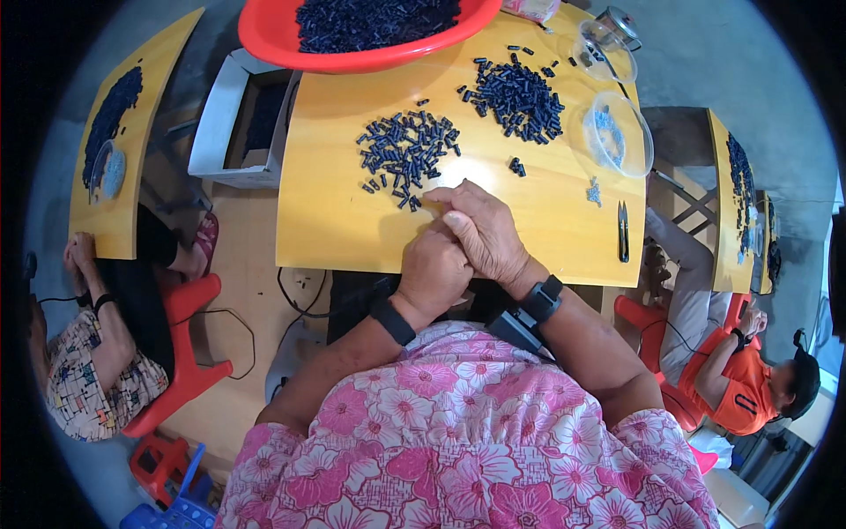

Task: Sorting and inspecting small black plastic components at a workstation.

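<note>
The single view looks steeply down from the wearer's head, over the pink floral shirt (458, 441), facing the yellow tabletop (339, 229); it sits near the left hand (435, 270) and right hand (490, 236); toward the dark, curved rim, shapes are probably distorted.

This was a small workshop: black parts (407, 152) lay heaped on the yellow surface (339, 234), a red basin (370, 60) held many more, clear tubs (641, 141) sat alongside, and people (101, 379) sat on red stools (189, 331) at similar surfaces (110, 219) either side.
</note>
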The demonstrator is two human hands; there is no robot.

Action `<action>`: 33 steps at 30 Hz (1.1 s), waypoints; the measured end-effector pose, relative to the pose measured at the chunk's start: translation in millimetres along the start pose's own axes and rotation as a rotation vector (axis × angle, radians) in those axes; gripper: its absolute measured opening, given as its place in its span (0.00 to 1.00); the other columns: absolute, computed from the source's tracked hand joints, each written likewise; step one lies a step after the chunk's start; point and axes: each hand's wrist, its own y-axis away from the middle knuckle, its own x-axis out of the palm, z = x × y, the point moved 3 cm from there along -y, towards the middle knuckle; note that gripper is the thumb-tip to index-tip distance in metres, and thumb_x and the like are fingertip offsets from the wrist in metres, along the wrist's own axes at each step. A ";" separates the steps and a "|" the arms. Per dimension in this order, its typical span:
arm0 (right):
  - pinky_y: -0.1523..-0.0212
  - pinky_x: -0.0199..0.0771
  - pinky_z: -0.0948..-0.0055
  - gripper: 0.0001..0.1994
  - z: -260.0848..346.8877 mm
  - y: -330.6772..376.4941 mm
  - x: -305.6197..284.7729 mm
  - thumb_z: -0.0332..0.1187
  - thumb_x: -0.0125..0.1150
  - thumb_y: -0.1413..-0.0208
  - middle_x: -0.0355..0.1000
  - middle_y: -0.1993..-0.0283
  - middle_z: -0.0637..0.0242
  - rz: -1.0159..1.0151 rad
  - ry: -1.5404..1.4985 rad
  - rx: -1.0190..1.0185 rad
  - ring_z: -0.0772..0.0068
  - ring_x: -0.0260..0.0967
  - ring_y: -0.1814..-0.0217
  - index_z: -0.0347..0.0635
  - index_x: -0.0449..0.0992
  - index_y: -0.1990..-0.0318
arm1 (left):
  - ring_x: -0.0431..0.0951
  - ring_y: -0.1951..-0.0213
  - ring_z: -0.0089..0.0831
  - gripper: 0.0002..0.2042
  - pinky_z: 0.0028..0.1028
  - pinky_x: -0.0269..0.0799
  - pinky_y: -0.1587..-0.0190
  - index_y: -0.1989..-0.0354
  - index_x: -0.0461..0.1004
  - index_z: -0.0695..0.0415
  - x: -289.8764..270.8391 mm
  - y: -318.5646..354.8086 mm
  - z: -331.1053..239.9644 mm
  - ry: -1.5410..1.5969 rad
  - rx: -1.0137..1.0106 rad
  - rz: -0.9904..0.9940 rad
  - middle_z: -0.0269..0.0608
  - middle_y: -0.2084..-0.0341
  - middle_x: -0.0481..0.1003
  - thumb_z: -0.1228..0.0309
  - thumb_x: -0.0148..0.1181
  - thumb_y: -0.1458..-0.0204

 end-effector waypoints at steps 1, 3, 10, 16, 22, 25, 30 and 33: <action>0.59 0.70 0.63 0.24 0.6 -0.5 0.5 0.51 0.45 0.34 0.70 0.67 0.55 0.010 0.002 0.002 0.54 0.68 0.65 0.38 0.77 0.52 | 0.77 0.68 0.48 0.06 0.44 0.73 0.69 0.74 0.77 0.59 -0.1 -0.4 0.5 -0.017 -0.019 -0.002 0.47 0.74 0.76 0.69 0.63 0.55; 0.58 0.70 0.63 0.27 0.3 -0.9 2.5 0.54 0.43 0.34 0.70 0.67 0.55 0.019 -0.003 0.004 0.53 0.67 0.64 0.37 0.77 0.52 | 0.77 0.69 0.47 0.06 0.44 0.73 0.69 0.75 0.77 0.59 0.1 0.5 0.2 -0.007 0.005 0.002 0.47 0.74 0.76 0.69 0.63 0.55; 0.58 0.70 0.62 0.25 1.2 -2.5 1.1 0.51 0.43 0.34 0.71 0.66 0.54 0.052 0.029 -0.042 0.52 0.67 0.64 0.36 0.77 0.53 | 0.78 0.71 0.44 0.09 0.40 0.73 0.69 0.70 0.78 0.54 6.4 4.6 7.0 -0.056 0.030 0.040 0.42 0.76 0.77 0.66 0.66 0.60; 0.56 0.71 0.61 0.20 0.8 -2.3 3.3 0.45 0.46 0.37 0.72 0.65 0.54 0.049 0.036 -0.076 0.51 0.69 0.61 0.38 0.77 0.55 | 0.78 0.72 0.44 0.09 0.40 0.73 0.70 0.70 0.78 0.54 3.5 3.8 4.7 -0.081 0.034 0.035 0.41 0.75 0.77 0.67 0.66 0.61; 0.53 0.72 0.60 0.13 -3.1 -1.9 0.2 0.37 0.52 0.42 0.73 0.65 0.55 0.066 0.071 -0.051 0.50 0.71 0.59 0.40 0.79 0.58 | 0.77 0.67 0.48 0.07 0.43 0.74 0.65 0.72 0.77 0.59 3.1 -0.1 5.4 -0.023 0.082 0.027 0.48 0.72 0.76 0.70 0.64 0.57; 0.55 0.73 0.66 0.16 -5.3 -1.2 -4.9 0.40 0.48 0.36 0.74 0.63 0.58 0.069 -0.001 -0.078 0.58 0.72 0.60 0.39 0.79 0.57 | 0.78 0.68 0.45 0.04 0.40 0.74 0.65 0.75 0.78 0.59 1.0 -4.1 3.0 0.072 0.056 -0.043 0.45 0.73 0.78 0.72 0.64 0.59; 0.56 0.70 0.79 0.18 -13.8 34.7 -35.0 0.39 0.46 0.32 0.73 0.61 0.70 -0.179 -0.596 0.359 0.80 0.67 0.60 0.35 0.78 0.51 | 0.79 0.72 0.37 0.05 0.32 0.74 0.66 0.69 0.82 0.59 -14.7 -10.5 -6.4 0.264 -0.126 0.017 0.44 0.76 0.78 0.74 0.65 0.54; 0.55 0.71 0.79 0.12 -2.4 65.9 -48.0 0.29 0.53 0.37 0.73 0.60 0.70 -0.211 -0.577 0.414 0.79 0.69 0.58 0.38 0.78 0.50 | 0.77 0.71 0.23 0.07 0.24 0.73 0.66 0.63 0.82 0.63 -10.4 -0.1 -4.5 0.533 -0.384 0.101 0.36 0.71 0.81 0.73 0.64 0.47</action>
